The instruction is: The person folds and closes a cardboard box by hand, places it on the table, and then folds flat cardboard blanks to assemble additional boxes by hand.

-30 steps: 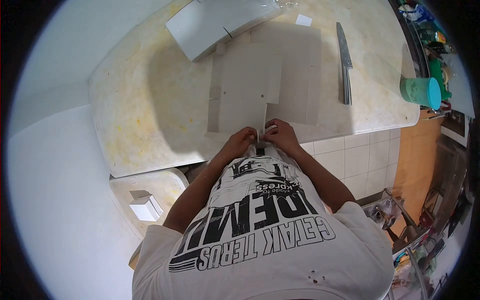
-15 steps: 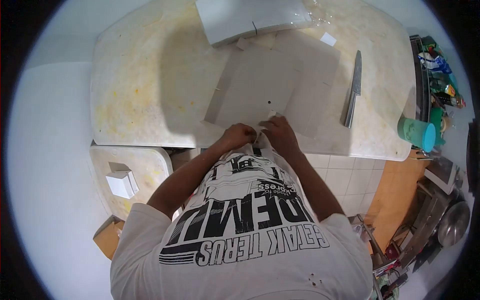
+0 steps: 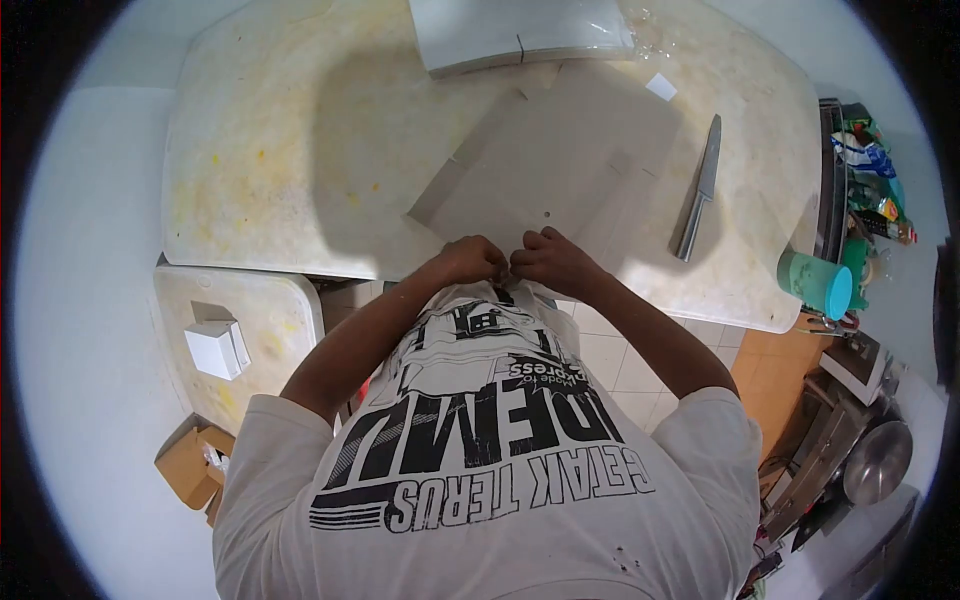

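A flat, partly folded grey-brown cardboard box lies before me on the table, with creases, slits and a small dark hole near its front. At its near edge, close against my shirt, my left hand is closed, its fingertips curled inward. Almost touching it from the right, my right hand is also closed, knuckles up, over the front of the cardboard. Whatever the fingertips pinch between the two hands is hidden.
Behind the cardboard stands a white stack with clear plastic. On the right lie a knife, a small white paper and a green tumbler. A small white box sits on the lower left table.
My right hand has drawn back toward me and its fingers have closed. The cardboard appears slightly turned, and the view has tilted a little.
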Motion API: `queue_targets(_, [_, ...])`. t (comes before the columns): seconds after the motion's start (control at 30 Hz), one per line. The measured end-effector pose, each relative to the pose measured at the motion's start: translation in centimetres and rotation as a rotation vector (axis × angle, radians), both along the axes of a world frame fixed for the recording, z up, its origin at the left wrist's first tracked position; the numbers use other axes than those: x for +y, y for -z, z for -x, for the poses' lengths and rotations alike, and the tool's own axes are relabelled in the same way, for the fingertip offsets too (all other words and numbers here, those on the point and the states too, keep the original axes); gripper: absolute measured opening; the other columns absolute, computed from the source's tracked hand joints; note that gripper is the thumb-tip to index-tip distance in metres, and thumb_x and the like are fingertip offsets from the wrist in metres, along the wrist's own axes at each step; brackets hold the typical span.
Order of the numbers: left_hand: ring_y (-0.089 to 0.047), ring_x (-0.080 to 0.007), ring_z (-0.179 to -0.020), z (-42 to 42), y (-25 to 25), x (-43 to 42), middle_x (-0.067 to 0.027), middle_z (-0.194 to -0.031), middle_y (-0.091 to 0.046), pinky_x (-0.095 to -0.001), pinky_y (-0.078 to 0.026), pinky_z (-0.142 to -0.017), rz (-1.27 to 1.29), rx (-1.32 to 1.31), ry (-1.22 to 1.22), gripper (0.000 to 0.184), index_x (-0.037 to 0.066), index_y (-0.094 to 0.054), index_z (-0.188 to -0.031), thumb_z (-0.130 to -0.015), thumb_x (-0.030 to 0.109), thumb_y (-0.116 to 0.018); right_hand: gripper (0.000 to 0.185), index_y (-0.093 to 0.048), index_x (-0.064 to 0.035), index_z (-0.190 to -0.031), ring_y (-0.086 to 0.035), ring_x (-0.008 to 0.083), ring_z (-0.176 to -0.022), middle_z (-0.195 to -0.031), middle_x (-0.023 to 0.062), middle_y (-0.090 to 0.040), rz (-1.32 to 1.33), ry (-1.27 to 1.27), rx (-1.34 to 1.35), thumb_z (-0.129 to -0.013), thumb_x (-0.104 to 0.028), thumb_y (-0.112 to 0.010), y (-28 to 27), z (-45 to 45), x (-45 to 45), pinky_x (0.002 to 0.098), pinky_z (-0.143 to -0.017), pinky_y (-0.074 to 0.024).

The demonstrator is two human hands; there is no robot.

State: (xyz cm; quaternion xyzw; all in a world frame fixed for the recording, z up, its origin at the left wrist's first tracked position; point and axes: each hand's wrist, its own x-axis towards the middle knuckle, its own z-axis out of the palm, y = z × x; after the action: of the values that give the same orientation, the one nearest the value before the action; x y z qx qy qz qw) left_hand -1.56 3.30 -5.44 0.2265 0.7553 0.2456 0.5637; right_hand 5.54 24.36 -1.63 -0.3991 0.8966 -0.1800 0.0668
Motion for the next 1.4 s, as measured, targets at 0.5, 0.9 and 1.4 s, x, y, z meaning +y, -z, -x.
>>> queue_targets(0.5, [-0.065,-0.0278,-0.094,-1.2,1.1,0.4,-0.0085,-0.098,-0.069,-0.0413,-0.050,-0.082,0.022,0.164,0.095,0.028,0.015,-0.070,-0.101,-0.080,0.030,-0.059,0.010,-0.064,-0.0159,-0.088,-0.055,0.0176,-0.090,-0.089,-0.0034,-0.061,0.080,0.058,-0.098,-0.080,-0.016,-0.059,1.7,-1.2,-1.1,0.0334,-0.074,-0.0488])
queue_targets(0.9, [-0.064,-0.0330,-0.088,0.5,-1.7,1.5,-0.0146,-0.095,-0.067,-0.0446,-0.050,-0.076,0.056,0.390,0.254,0.023,0.010,-0.069,-0.096,-0.084,0.023,-0.054,0.021,-0.065,-0.0192,-0.099,-0.054,0.0182,-0.095,-0.100,-0.0036,-0.061,0.059,0.075,-0.202,-0.080,-0.013,-0.060,1.0,0.0,-1.2,0.0330,-0.084,-0.0473])
queue_targets(1.4, [-0.063,-0.0282,-0.097,1.2,-0.5,1.3,-0.0069,-0.095,-0.069,-0.0489,-0.038,-0.092,0.023,0.464,0.158,0.021,0.018,-0.069,-0.100,-0.084,0.022,-0.056,0.021,-0.064,-0.0126,-0.094,-0.052,0.0191,-0.092,-0.094,0.0002,-0.056,0.013,0.207,-0.042,-0.073,-0.010,-0.062,2.0,-1.2,-3.2,0.0316,-0.079,-0.0457])
